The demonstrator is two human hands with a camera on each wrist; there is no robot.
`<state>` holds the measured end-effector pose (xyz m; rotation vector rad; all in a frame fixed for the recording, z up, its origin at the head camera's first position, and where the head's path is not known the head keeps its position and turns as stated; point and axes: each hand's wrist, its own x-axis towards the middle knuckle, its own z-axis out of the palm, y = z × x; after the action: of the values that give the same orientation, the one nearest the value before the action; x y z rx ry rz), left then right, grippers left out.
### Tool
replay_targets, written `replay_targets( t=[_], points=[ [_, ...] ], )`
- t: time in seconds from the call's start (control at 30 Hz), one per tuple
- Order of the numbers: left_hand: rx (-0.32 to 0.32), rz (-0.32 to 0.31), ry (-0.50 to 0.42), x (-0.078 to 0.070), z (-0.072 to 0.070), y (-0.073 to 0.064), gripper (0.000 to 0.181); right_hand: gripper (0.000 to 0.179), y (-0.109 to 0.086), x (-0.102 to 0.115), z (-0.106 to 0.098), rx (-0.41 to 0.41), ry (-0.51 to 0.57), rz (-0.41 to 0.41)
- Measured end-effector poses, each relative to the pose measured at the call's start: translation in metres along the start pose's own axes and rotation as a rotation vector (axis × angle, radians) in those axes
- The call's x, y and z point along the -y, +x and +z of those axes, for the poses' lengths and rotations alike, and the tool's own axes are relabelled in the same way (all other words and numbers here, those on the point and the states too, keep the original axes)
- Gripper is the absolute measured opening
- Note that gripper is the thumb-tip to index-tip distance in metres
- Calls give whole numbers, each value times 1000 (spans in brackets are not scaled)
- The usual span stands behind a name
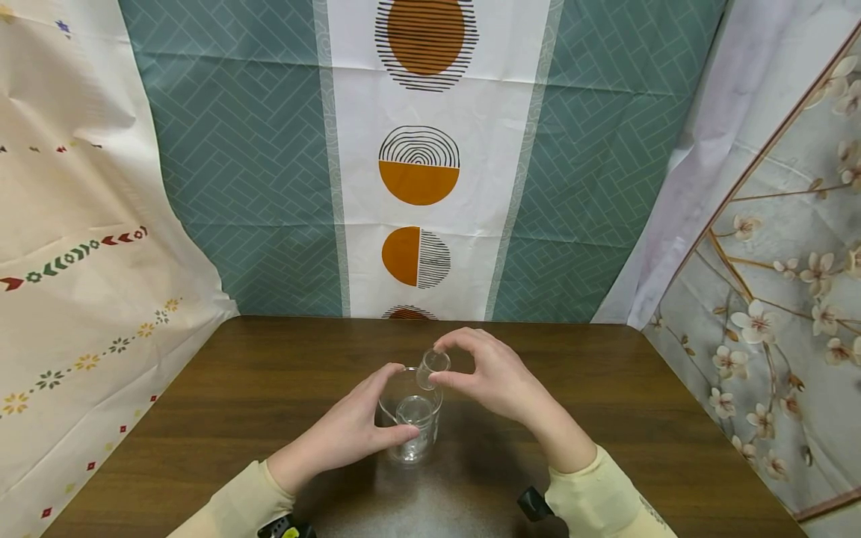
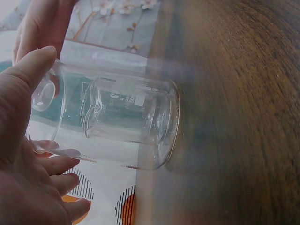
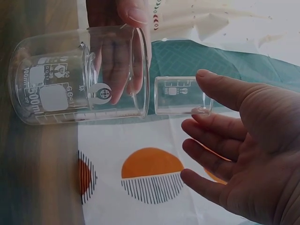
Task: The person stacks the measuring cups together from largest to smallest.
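Note:
A large clear glass beaker with white printing marked 500ml stands upright on the table. My left hand holds it near the rim, thumb on the near side and fingers on the far side. Inside it sits a smaller glass beaker, upright on the bottom. Between the thumb and index finger of my right hand is a tiny glass beaker, pinched near its top. Its base hangs just above the large beaker's rim, toward the right side. The other right fingers are spread below it in the right wrist view.
The dark wooden table reaches back to a teal and white patterned curtain. Patterned cloth hangs at the left, and a floral cloth at the right.

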<state>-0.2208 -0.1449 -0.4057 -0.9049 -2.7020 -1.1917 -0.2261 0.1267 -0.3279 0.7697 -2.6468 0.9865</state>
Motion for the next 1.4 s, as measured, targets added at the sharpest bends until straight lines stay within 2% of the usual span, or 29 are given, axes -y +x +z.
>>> replay_targets(
  t=[0.23,0.53,1.07,1.4],
  points=[
    [1,-3,4,1,1,0,91,38,0,-1,3,15,-23,38],
    [3,-8,6,1,0,-1,90,38,0,-1,4,19,-29,43],
    [5,-2,0,2,1,0,88,35,0,2,16,24,-22,-10],
    [2,8,5,3,1,0,85,31,1,4,21,94,-33,-58]
  ],
)
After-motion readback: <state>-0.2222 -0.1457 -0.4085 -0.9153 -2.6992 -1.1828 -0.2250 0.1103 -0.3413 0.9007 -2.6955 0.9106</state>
